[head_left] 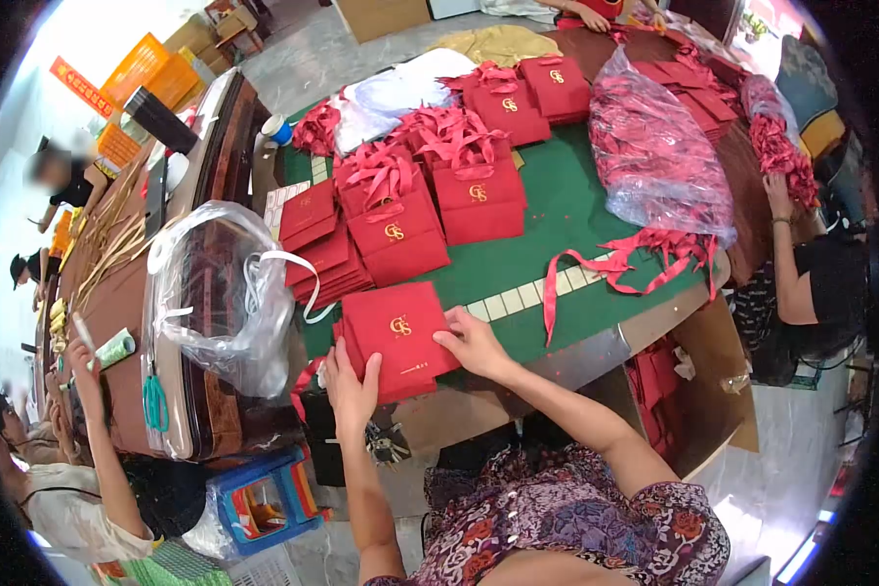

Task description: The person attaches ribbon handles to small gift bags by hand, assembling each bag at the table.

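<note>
In front of me lies a small pile of flat red gift bags point(397, 337), the top one printed with a gold logo. My left hand point(352, 386) grips their lower left edge, thumb over the front. At the right edge, my right hand point(473, 344) pinches the bags with its thumb on top. Just behind stands a stack of plain red bags point(322, 259). Further back are piles of red bags with ribbon bows point(394, 230). Loose red ribbons point(645, 264) lie to the right on the green table mat point(557, 210).
A clear plastic bag full of red ribbons point(654, 146) lies at the right. Clear plastic wrap point(225, 293) hangs over the brown table's edge at the left, near teal scissors point(154, 398). Co-workers sit on both sides. An open box point(693, 391) stands below the table.
</note>
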